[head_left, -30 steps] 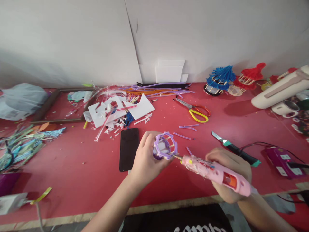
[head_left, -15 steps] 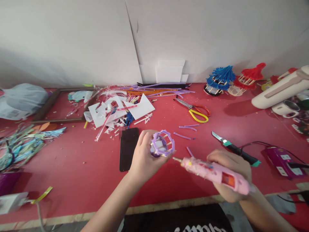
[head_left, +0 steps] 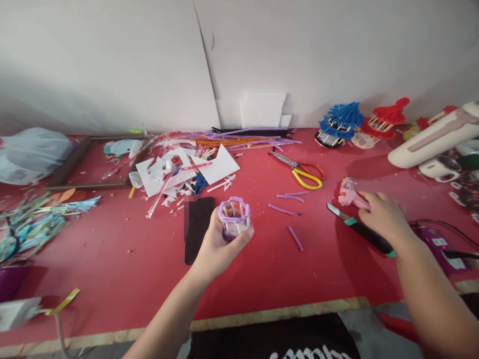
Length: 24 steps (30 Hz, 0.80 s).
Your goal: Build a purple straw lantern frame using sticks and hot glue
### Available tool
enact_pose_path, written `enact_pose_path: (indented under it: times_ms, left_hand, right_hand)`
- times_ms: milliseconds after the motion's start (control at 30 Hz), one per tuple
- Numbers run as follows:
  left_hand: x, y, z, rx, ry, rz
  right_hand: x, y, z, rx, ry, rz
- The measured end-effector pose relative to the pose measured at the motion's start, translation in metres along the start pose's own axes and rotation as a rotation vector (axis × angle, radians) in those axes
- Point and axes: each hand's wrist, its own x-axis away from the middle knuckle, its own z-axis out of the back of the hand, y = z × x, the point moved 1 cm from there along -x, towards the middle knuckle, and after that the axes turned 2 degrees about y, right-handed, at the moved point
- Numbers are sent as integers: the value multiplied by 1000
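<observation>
My left hand grips a small round frame with purple rings at top and bottom and pale sticks standing between them. Farther right, my right hand has its fingers on the handle of a pink hot glue gun, which is down at the table near the utility knife. That knife's blade is out, and my right forearm passes close to its handle. Short purple pipe cleaner pieces lie between my two hands.
A black phone lies beside my left hand. Beyond are yellow-and-red-handled scissors and a heap of paper scraps. Blue and red pagoda-like models stand back right, near a mug. A purple power strip lies right.
My right hand has carried the glue gun away from the purple frame, right and back, down to the table. My left hand has shifted slightly left and turned the frame more upright.
</observation>
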Motion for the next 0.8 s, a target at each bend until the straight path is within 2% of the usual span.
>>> enact_pose_path:
  times_ms: [100, 133, 167, 233, 300, 333, 433, 567, 733, 800]
  left_hand:
    - [2, -2, -1, -13, 9, -58]
    - [2, -2, -2, -43, 29, -84]
    - [1, -2, -2, -88, 53, -110]
    - [1, -2, -3, -215, 103, -167]
    - [1, 0, -3, -362, 140, -247]
    - [1, 2, -2, -425, 152, -295]
    - [4, 6, -1, -546, 161, -404]
    - [9, 7, -2, -601, 142, -404]
    - [11, 6, -11, -600, 92, -386]
    - [11, 5, -14, -591, 62, -392]
  right_hand:
    - [15, -32, 12, -1, 47, 21]
    - [24, -48, 18, -41, 29, 80]
    - [34, -66, 22, -174, -40, 166]
    - [55, -100, 27, -382, -304, 262]
    - [69, -126, 27, -412, -471, 257]
    - [73, -135, 25, -411, -502, 234]
    - [73, -147, 19, -420, -518, 178]
    - [60, -153, 27, -539, -508, 156]
    - [50, -171, 62, -1047, -529, 56]
    - [48, -179, 73, -1145, -582, 45]
